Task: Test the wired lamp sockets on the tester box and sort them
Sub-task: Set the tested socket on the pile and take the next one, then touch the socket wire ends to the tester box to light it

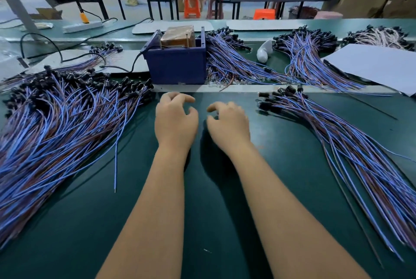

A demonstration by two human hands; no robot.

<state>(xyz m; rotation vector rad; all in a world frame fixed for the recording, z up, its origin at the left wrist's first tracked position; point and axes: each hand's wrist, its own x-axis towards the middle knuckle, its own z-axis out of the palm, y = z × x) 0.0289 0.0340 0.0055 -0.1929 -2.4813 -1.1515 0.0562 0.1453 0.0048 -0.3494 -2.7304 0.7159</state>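
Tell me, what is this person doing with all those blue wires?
A person is at a green table sorting wired lamp sockets. Right now both hands are empty: the left hand and right hand hover with loosely curled fingers just in front of the blue tester box. A big pile of sockets lies to the left, a smaller pile to the right, and more bundles sit behind the box.

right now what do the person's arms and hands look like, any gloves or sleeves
Both arms are bare from the bottom edge of the view up to the wrists: no sleeves show. The left hand and right hand wear no gloves, and no rings, watch or bands are visible.
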